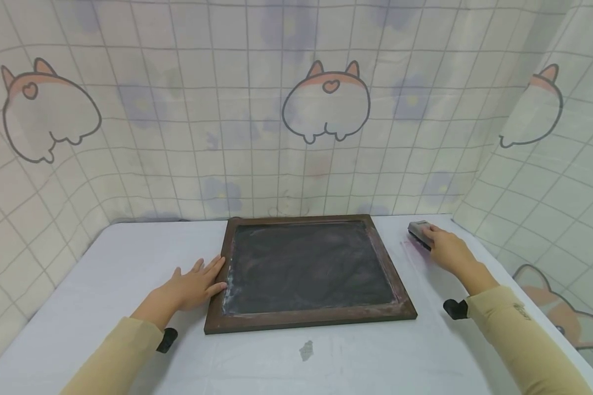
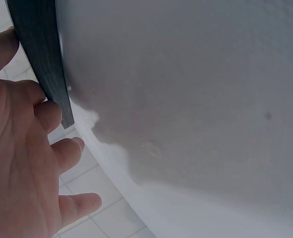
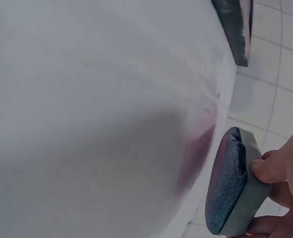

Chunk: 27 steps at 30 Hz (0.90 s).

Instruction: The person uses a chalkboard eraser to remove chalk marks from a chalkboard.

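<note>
A framed chalkboard (image 1: 311,269) lies flat on the white table, its dark face smeared with faint chalk dust. My left hand (image 1: 190,288) rests with spread fingers on the left side of its brown frame (image 2: 39,49). To the right of the board, my right hand (image 1: 452,252) grips a chalkboard eraser (image 1: 419,233) by its grey back. In the right wrist view the eraser (image 3: 233,183) shows a dark felt pad with a pinkish tint, tilted and apart from the table surface, with thumb and fingers on opposite sides.
Pink chalk dust (image 3: 198,148) marks the white tablecloth (image 1: 257,362) near the eraser. A small grey patch (image 1: 306,350) shows in front of the board. A grid-patterned curtain (image 1: 192,109) with cartoon animals hangs behind and at both sides of the table.
</note>
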Each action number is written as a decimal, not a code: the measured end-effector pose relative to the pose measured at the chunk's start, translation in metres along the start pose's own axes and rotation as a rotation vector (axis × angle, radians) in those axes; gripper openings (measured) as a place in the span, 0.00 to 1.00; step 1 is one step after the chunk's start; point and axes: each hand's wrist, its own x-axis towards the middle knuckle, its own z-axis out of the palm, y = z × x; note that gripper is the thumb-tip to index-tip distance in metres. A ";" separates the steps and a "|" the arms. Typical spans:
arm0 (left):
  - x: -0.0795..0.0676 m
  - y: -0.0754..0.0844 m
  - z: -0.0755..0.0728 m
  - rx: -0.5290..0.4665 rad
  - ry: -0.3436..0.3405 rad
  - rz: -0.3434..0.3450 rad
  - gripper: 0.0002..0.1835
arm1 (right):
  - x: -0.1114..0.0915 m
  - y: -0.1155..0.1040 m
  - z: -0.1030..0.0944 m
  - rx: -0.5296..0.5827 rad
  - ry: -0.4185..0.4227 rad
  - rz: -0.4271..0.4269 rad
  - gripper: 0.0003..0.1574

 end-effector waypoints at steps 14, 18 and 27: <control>-0.002 -0.001 0.001 -0.013 -0.006 -0.003 0.41 | -0.012 0.003 0.014 -0.094 0.012 0.016 0.33; -0.003 -0.002 0.001 -0.017 -0.001 -0.005 0.41 | -0.013 0.002 0.015 -0.096 0.007 0.014 0.34; 0.001 -0.001 0.005 0.049 0.092 0.004 0.39 | -0.010 0.002 0.005 -0.085 -0.009 -0.009 0.34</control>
